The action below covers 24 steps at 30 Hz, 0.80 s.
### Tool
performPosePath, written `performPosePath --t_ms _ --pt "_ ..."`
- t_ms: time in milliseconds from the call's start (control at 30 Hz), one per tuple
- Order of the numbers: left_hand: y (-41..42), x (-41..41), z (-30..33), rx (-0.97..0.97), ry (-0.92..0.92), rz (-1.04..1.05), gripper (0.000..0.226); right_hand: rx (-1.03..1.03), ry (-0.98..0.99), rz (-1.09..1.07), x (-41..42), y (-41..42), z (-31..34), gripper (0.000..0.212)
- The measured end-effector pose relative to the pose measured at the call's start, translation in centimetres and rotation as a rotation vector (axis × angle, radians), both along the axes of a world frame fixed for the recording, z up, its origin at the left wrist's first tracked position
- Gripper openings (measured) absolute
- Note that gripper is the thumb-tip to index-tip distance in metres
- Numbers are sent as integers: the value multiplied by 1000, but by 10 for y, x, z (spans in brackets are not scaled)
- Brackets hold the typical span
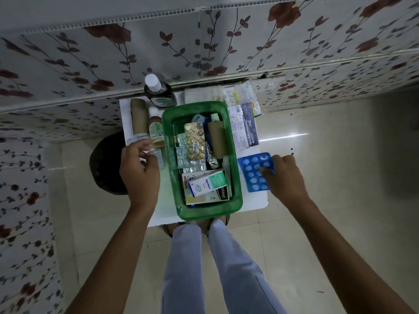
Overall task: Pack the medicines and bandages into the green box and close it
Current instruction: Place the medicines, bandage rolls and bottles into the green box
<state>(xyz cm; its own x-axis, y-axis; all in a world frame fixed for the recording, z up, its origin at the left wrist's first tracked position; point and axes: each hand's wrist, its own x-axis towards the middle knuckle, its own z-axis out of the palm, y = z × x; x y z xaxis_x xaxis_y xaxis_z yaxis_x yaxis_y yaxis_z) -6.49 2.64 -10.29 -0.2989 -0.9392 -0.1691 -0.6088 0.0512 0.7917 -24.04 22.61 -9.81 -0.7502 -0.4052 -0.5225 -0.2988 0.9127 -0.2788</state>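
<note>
A small white worktop stands on a glossy cream tiled floor, pushed against a wall papered with dark red flowers and trailing vines. A dark round object sits on the floor at the worktop's left edge.

The translucent green plastic box lies open in the middle of the worktop, its long side running away from the person. Inside are silver and gold blister strips, a brown cardboard roll and, at the near end, a white-and-green carton lying on a plaster pack.

Left of the box stand a dark brown bottle with a white cap and a smaller bottle. The left hand hovers there, fingers loosely curled, holding nothing I can make out. Just right of the box, the right hand pinches a blue blister pack of white tablets lying on the worktop.
</note>
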Motion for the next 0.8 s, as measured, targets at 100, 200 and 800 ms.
performPosePath --t_ms 100,200,800 --pt "3 5 9 -153 -60 -148 18 -151 157 14 -1 -3 29 18" --pt "27 -1 24 -376 -157 -499 16 -340 193 11 6 -16 58 21" --pt "18 -27 38 -394 -516 -483 46 -553 145 -47 11 -43 76 26"
